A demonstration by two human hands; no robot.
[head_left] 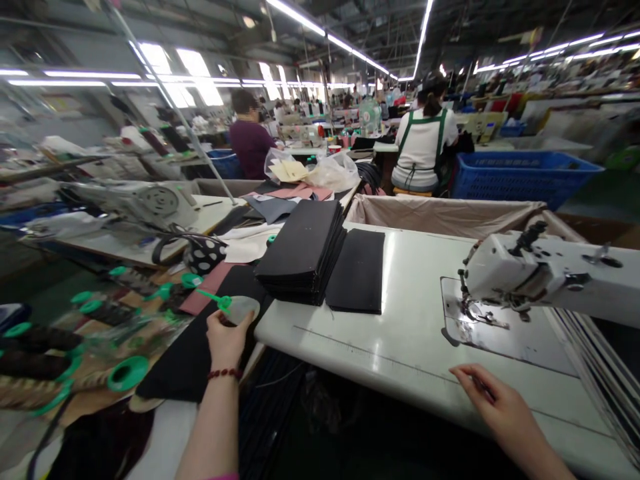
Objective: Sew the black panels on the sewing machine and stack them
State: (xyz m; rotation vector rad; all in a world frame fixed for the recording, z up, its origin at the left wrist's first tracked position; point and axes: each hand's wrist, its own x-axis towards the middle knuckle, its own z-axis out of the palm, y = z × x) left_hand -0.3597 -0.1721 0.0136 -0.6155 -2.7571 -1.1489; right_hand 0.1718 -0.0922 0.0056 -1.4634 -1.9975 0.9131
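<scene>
My left hand (226, 337), with a dark red bead bracelet at the wrist, is closed on a small pale round container (244, 309) with a green stick-like piece (223, 302) at its top. It is over black fabric, left of the white sewing table (410, 333). My right hand (483, 390) hovers over or rests on the table's front edge, thumb and fingers close together; whether anything is between them is too small to tell. Between the hands, farther back, lie a tall stack of black pieces (303, 247) and a lower black stack (356, 270).
A sewing machine head (530, 273) stands at the right. Thread spools (127, 373) crowd the left side. Behind are a cloth-lined bin (450, 212), a blue crate (525, 173) and two seated people. A polka-dot item (204, 255) lies left of the stacks.
</scene>
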